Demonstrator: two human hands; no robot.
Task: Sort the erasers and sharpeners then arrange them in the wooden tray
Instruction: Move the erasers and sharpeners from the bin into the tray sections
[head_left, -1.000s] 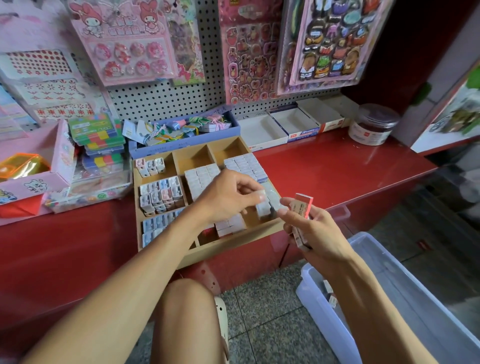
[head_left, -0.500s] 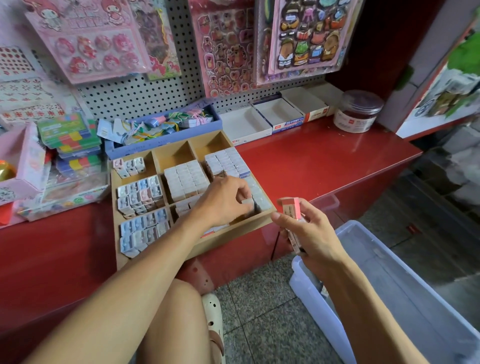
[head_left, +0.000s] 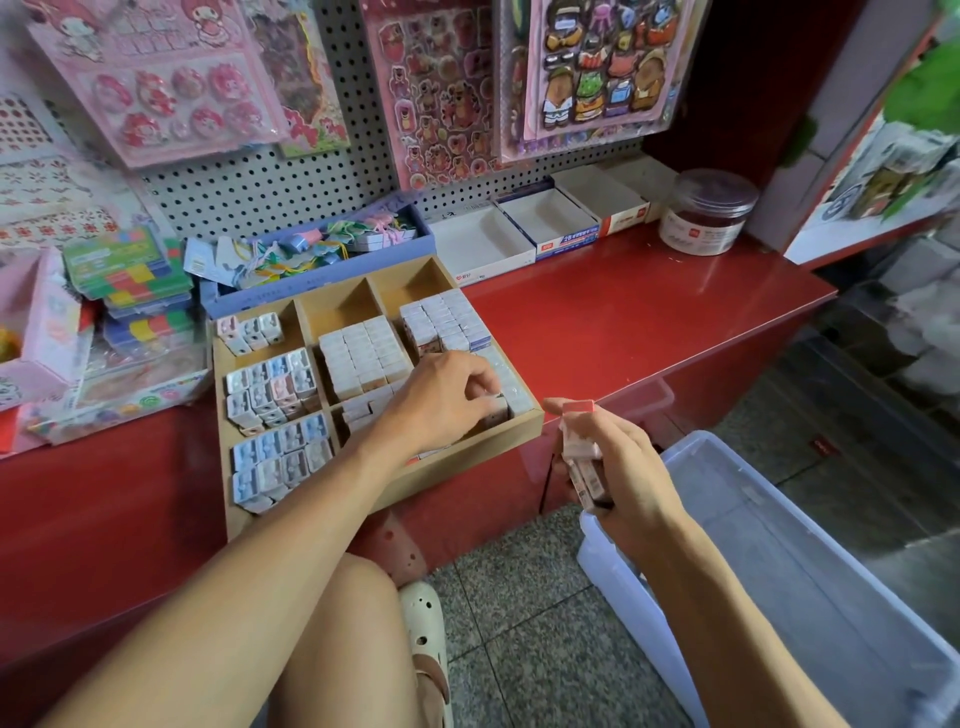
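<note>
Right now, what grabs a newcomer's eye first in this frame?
The compartmented wooden tray on the glossy red counter, packed with rows of small white wrapped erasers and pastel sharpeners. The left hand reaches into its near-right compartment, fingers curled on an eraser, while the right hand grips a pink-and-white stack of erasers above a clear plastic bin. Bright sticker sheets hang on the pegboard behind.

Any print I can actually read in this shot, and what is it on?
"2B": front flap of the blue-edged box on the counter; the rest of that line is blurred.
Print on the plastic jar, the neighbouring boxes and the erasers: too small to read.
</note>
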